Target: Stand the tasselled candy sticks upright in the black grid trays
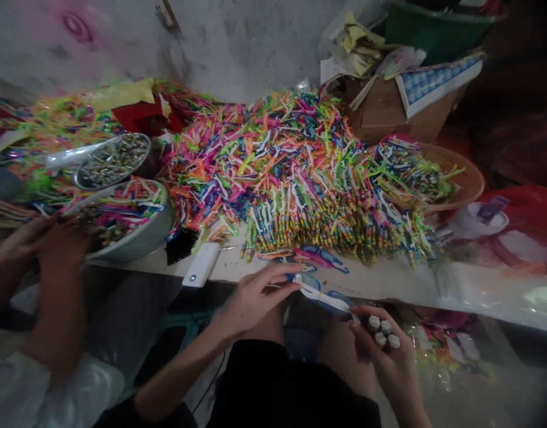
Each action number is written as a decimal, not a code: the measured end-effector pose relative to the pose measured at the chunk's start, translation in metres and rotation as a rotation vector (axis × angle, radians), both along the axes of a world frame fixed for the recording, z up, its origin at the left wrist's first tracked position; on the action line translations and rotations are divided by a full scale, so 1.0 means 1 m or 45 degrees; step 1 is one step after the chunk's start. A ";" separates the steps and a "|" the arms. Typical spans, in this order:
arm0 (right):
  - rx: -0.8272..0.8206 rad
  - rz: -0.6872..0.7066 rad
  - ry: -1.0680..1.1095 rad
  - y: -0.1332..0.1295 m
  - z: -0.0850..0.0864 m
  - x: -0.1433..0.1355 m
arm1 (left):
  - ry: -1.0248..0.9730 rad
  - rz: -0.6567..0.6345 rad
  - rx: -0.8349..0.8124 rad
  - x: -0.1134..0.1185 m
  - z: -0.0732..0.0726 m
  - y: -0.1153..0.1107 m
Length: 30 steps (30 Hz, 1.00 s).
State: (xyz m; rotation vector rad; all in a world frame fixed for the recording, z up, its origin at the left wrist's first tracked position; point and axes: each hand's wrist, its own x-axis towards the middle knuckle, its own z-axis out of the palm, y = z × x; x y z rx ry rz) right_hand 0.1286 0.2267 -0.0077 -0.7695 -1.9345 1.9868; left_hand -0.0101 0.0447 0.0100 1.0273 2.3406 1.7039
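My left hand [255, 297] pinches one end of a thin blue plastic piece with a white strip [320, 295] between thumb and fingertips. At its other end, the thumb and forefinger of my right hand [384, 345] are closed on the same piece, which slants down to the right above my lap. Several small cylinders with whitish ends [380, 337] are also gripped in my right hand, their ends pointing up. Just beyond, at the table's edge, lie loose blue, pink and orange plastic pieces [309, 257].
A big heap of bright plastic pieces [273, 142] covers the table. A white power bank [202, 264] lies at the edge. Left are a white basin [164, 229] and a metal bowl [149, 151]; right, an orange basin [474, 184]. A co-worker's hands [46, 238] are at left.
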 end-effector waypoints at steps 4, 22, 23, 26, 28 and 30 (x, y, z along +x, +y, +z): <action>0.013 0.001 0.012 0.002 -0.003 -0.002 | -0.271 0.028 0.243 0.008 -0.003 0.009; 0.082 -0.027 0.003 -0.006 -0.011 0.000 | 0.319 -0.421 -0.282 -0.022 0.009 -0.009; 0.112 -0.031 0.006 -0.006 -0.012 0.001 | 0.347 -0.442 -0.343 -0.024 0.011 -0.011; 0.230 -0.031 0.029 -0.005 -0.015 0.002 | 0.440 -0.468 -0.510 -0.026 0.013 -0.015; 0.309 -0.018 0.061 -0.005 -0.018 0.003 | 0.502 -0.468 -0.596 -0.027 0.013 -0.016; 0.347 -0.009 0.083 -0.005 -0.020 0.004 | 0.548 -0.473 -0.661 -0.026 0.014 -0.016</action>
